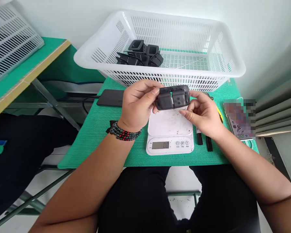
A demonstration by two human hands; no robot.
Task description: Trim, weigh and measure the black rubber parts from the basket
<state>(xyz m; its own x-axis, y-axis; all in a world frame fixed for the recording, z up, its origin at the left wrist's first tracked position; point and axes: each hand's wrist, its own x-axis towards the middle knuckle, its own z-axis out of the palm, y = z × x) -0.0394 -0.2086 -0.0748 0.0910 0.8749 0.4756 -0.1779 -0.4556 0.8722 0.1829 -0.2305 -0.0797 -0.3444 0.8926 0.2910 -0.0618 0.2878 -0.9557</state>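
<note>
Over a white digital scale [169,124], I hold up a black plastic vent-like part [173,98] with two rectangular sections and a narrow gap between them. My left hand [139,100] grips its left end, thumb in front and fingers behind. At the other end, my right hand [203,113] has its fingers at the part's edge, with the thumb just below the lower corner. The part hangs clear of the weighing plate, and the scale's display [160,145] appears to read 0.0.
Behind the scale stands a large white basket [232,66] with several black plastic parts [142,55]. A dark flat object [109,97] lies left; a marker [199,138] and phone [240,121] lie right on the green mat [106,142]. Another person's dark-clothed leg [21,145] is at left.
</note>
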